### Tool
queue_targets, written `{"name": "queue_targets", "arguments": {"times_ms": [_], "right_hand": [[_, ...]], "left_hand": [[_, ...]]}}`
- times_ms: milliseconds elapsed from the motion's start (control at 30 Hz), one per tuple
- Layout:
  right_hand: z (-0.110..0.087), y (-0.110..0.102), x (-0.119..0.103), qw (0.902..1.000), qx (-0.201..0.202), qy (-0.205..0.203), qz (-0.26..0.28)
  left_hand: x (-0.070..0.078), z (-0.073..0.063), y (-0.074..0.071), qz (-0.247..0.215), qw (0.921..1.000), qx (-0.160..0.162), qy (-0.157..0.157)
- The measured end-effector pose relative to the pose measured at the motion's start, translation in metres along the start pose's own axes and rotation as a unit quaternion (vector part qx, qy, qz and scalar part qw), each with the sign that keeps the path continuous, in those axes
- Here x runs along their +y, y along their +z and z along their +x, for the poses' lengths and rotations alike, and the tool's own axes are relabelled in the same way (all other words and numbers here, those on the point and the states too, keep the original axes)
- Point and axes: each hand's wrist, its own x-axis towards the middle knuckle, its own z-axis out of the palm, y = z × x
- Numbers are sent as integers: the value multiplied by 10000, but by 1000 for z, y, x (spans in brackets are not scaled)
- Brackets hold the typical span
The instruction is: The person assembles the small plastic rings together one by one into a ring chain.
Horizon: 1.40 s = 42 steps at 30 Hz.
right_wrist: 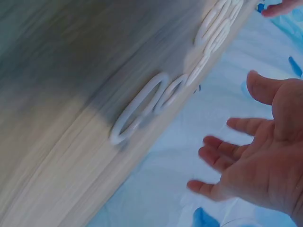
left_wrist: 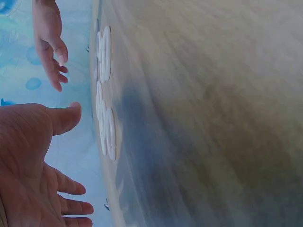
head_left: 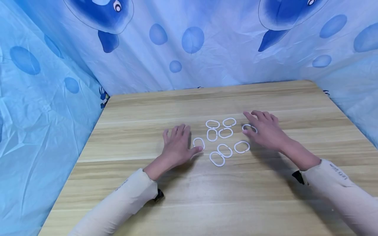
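Several white oval links, each a ring with a small gap, lie flat on the wooden table. My left hand hovers with spread fingers at the left of the group, its thumb over the leftmost link. At the right, my right hand hangs over another link, partly hiding it; its fingers are apart and hold nothing. Between the hands lie the other links, among them one at the lower right. Both wrist views show the palms raised off the table, with links lying beyond.
The light wood table stretches around the links, its far edge meeting a blue curtain printed with dolphins and bubbles. More curtain hangs along the left side. Pale sleeves cover both forearms.
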Motion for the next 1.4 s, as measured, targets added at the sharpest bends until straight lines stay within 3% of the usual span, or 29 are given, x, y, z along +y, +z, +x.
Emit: {"name": "queue_targets", "arguments": {"times_ms": [367, 533, 700, 1200, 1400], "right_hand": [[-5, -11, 25, 9987, -445, -194, 172], [-12, -14, 30, 9982, -456, 277, -291], [-21, -13, 32, 9911, -675, 839, -785], [-38, 0, 25, 9856, -818, 1100, -986], [-39, 6, 21, 9852, -599, 1182, -1083]], "left_hand": [[3, 4, 3, -180, 9992, -11, 360], [6, 7, 4, -238, 9988, -57, 416], [8, 9, 6, -204, 9992, -58, 339], [12, 14, 12, -97, 9996, -114, 236], [13, 14, 13, -86, 9992, -223, 307]]}}
